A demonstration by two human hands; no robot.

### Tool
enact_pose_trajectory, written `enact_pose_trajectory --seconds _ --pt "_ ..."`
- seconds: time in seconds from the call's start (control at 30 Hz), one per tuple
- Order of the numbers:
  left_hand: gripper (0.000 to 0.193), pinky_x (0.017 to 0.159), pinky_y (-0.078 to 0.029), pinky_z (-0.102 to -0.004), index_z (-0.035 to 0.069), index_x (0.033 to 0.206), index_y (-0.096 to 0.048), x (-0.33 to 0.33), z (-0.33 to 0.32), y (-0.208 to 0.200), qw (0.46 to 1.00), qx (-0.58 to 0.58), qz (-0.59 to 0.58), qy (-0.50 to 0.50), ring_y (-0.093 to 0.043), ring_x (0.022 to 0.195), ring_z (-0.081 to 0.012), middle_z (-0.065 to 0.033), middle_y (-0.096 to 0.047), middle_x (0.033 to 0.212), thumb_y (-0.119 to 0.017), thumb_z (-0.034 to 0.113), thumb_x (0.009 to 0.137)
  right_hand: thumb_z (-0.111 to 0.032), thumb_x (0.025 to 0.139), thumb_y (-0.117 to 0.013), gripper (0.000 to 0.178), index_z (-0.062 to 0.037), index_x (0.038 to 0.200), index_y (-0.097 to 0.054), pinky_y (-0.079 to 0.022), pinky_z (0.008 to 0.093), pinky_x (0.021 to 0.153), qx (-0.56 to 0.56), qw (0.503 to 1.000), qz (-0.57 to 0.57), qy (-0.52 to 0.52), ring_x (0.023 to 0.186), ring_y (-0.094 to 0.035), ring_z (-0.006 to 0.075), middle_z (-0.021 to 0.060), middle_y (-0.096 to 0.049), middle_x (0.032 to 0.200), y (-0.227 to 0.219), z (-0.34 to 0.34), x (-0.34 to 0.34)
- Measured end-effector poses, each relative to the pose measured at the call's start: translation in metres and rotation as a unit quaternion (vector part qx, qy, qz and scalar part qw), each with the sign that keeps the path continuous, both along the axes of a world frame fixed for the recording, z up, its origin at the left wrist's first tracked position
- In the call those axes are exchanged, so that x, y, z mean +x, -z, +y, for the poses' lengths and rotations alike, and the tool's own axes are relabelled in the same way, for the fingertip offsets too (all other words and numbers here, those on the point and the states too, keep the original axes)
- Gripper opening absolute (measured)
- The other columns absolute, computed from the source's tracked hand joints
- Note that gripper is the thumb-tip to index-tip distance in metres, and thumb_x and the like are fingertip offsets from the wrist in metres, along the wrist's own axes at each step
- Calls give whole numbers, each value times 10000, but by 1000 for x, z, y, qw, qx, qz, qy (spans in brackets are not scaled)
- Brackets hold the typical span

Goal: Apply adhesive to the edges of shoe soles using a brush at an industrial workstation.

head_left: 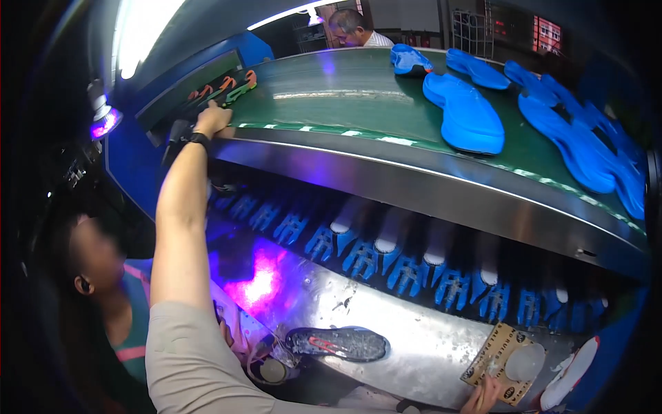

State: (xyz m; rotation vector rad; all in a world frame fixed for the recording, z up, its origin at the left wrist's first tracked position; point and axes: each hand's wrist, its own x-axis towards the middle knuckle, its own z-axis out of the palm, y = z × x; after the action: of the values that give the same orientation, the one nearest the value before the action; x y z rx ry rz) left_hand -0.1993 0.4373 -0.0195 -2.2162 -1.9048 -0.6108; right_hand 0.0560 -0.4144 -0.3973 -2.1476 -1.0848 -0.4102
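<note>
Blue shoe soles (466,114) lie on the green conveyor belt (345,96), while a dark sole (338,343) rests on the steel desk (420,352) below

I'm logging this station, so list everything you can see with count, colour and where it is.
Blue foam shoe soles: several, exact count unclear, bright blue, on the green conveyor belt, upper right.
Orange and green sole pieces: about four, at the belt's far left end.
Dark shoe sole with red mark: one, on the steel tray below.
Tan cardboard pad: one, lower right.
White sole: one, bottom right.
Co-workers: one lower left, one behind the belt.
Left hand: reaching onto the belt's edge by the orange pieces.
Right hand: at the cardboard pad's lower edge.
</note>
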Motion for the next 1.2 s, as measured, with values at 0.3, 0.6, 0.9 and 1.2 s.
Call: enact_pose_trajectory --seconds 0.3,0.6,0.9,1.2 --pt "660 1056 -455 -471 -98 1321 -416 -49 117 1 996 35 80 -4 -594 1227 -462 -363 -631 1214 -567 385 897 -93 1018 -584 294 0 1287 -659 -491 504 894 -50 996 62 49 1019 -594 434 255 -603 1168 9 5 -4" --pt "275 854 -535 -477 15 883 -675 -20 18 -2 978 181 -13 105 -692 933 -427 -240 -718 913 -809 228 772 -70 986 -632 288 0 1261 -681 -511 460 889 -34 998 44 31 1027 -616 403 216 -622 1147 -4 7 -7" --pt "423 761 -543 -461 -12 767 -714 40 -209 -36 966 132 -63 215 -718 775 -374 -228 -696 730 -774 400 840 -27 906 -566 343 62 1231 -634 -477 418 873 73 994 76 14 951 -584 365 198 -560 1045 12 8 -10" --pt "672 990 -505 -416 -14 1371 -602 94 -256 -22 946 9 47 321 -664 1163 -403 -315 -680 1199 -612 521 966 8 850 -634 342 29 1187 -693 -493 444 835 132 989 72 -3 922 -601 362 179 -583 1015 -2 11 -12"
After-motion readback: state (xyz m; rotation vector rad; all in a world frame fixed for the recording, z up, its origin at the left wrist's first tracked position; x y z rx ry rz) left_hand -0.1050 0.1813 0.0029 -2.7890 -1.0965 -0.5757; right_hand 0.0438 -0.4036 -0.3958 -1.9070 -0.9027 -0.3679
